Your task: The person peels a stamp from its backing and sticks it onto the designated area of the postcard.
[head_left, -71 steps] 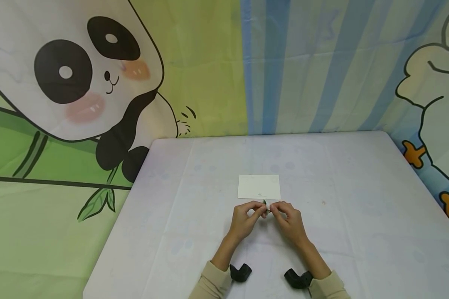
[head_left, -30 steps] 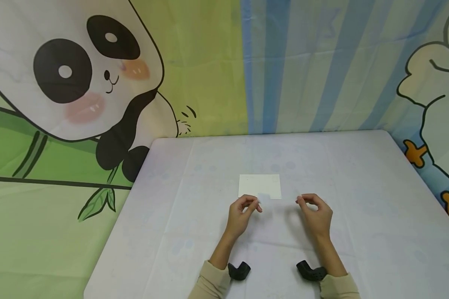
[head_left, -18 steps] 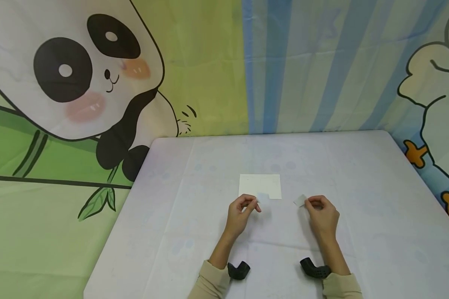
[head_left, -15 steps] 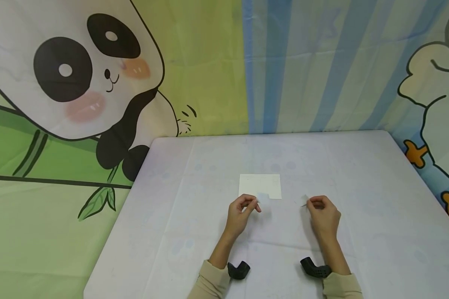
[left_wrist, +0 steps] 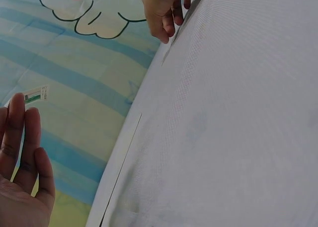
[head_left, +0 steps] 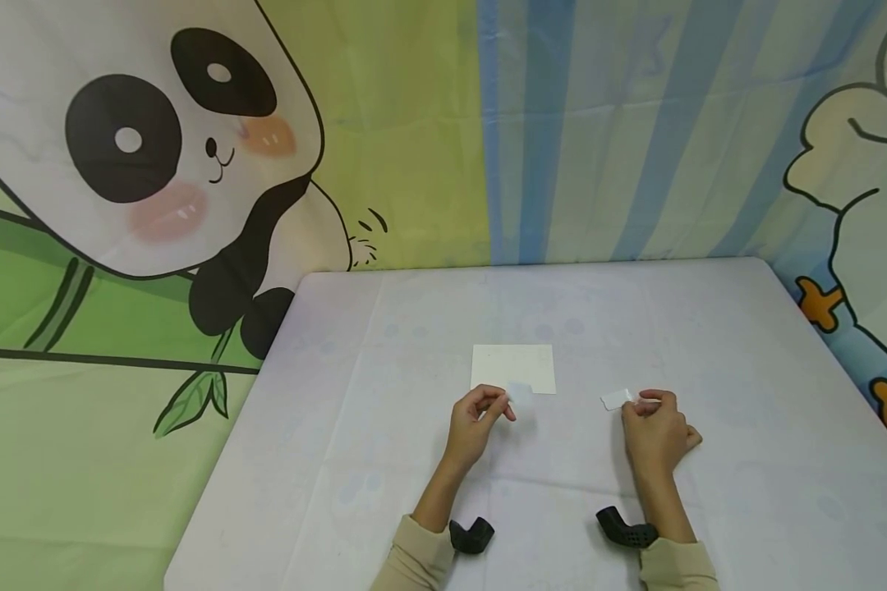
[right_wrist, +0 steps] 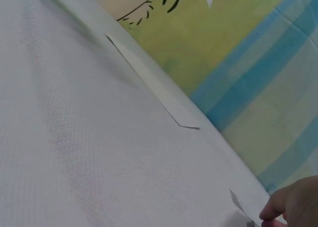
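Jutting from the pinching left hand [head_left: 470, 427] is a stamp [left_wrist: 37, 95]; from the pinching right hand [head_left: 654, 435], paper [head_left: 615, 400].

Even light, dimmer wrist views

Left sleeve [head_left: 414, 554]: plain beige, ending on the forearm
Right sleeve [head_left: 677, 566]: matching beige
Left wrist piece [head_left: 471, 537]: black, bent like an elbow
Right wrist piece [head_left: 624, 531]: black, curved, small dots
Left hand [head_left: 473, 425]: bare
Right hand [head_left: 654, 439]: bare

The left hand [head_left: 473, 427] pinches. Nearer the table's [head_left: 746, 345] right edge, the right hand [head_left: 656, 431] pinches too, pinky [head_left: 693, 439] maybe out.
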Action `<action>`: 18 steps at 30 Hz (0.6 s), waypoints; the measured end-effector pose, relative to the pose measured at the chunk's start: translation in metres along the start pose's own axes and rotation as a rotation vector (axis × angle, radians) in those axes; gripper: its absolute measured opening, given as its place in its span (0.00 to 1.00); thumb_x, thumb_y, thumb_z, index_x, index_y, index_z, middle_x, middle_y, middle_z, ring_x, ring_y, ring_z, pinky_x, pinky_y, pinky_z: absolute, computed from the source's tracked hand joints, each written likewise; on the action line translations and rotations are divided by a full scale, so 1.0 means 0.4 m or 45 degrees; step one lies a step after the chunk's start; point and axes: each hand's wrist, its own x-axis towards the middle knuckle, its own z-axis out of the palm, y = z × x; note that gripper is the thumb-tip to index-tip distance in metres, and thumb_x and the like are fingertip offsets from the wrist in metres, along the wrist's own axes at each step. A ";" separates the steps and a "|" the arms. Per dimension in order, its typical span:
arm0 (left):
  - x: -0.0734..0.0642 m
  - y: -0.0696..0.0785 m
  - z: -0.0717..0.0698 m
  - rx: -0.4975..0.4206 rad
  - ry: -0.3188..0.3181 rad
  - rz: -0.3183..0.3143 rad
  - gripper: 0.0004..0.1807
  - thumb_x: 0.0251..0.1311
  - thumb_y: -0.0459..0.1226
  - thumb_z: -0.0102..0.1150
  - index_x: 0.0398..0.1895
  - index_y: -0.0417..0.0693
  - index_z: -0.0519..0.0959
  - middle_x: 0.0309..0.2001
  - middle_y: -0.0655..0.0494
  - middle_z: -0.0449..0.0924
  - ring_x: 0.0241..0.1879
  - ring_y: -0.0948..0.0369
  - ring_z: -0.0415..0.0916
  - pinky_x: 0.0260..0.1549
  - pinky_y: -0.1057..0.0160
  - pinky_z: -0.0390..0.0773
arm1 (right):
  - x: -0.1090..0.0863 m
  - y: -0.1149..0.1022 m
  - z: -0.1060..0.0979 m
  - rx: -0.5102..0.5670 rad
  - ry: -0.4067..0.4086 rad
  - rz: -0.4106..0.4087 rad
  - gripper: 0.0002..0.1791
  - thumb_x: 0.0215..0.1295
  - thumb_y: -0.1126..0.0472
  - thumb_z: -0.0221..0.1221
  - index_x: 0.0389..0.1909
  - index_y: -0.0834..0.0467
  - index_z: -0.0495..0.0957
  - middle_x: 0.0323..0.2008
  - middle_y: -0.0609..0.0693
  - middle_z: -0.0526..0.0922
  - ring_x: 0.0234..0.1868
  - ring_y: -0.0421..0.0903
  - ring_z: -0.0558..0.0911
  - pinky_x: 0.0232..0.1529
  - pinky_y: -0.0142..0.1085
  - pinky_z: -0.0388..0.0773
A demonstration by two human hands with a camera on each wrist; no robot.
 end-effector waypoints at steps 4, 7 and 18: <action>0.001 0.000 0.000 -0.008 0.002 0.002 0.07 0.63 0.30 0.52 0.37 0.30 0.75 0.24 0.44 0.79 0.30 0.53 0.79 0.40 0.65 0.71 | -0.003 -0.005 0.008 0.143 0.003 -0.065 0.11 0.51 0.67 0.60 0.37 0.62 0.75 0.24 0.57 0.80 0.29 0.53 0.74 0.47 0.49 0.53; 0.001 -0.001 0.000 -0.020 -0.002 -0.010 0.08 0.63 0.30 0.52 0.37 0.30 0.74 0.24 0.44 0.79 0.30 0.54 0.78 0.39 0.66 0.71 | -0.010 -0.014 0.015 0.270 -0.043 -0.084 0.13 0.52 0.67 0.61 0.40 0.59 0.75 0.25 0.53 0.80 0.30 0.45 0.74 0.42 0.39 0.60; -0.004 -0.003 0.004 -0.102 -0.053 -0.042 0.08 0.64 0.29 0.50 0.38 0.28 0.73 0.24 0.45 0.79 0.30 0.54 0.78 0.44 0.63 0.72 | -0.053 -0.085 0.030 0.802 -0.660 -0.551 0.22 0.54 0.78 0.59 0.51 0.67 0.70 0.36 0.62 0.82 0.38 0.51 0.79 0.42 0.36 0.70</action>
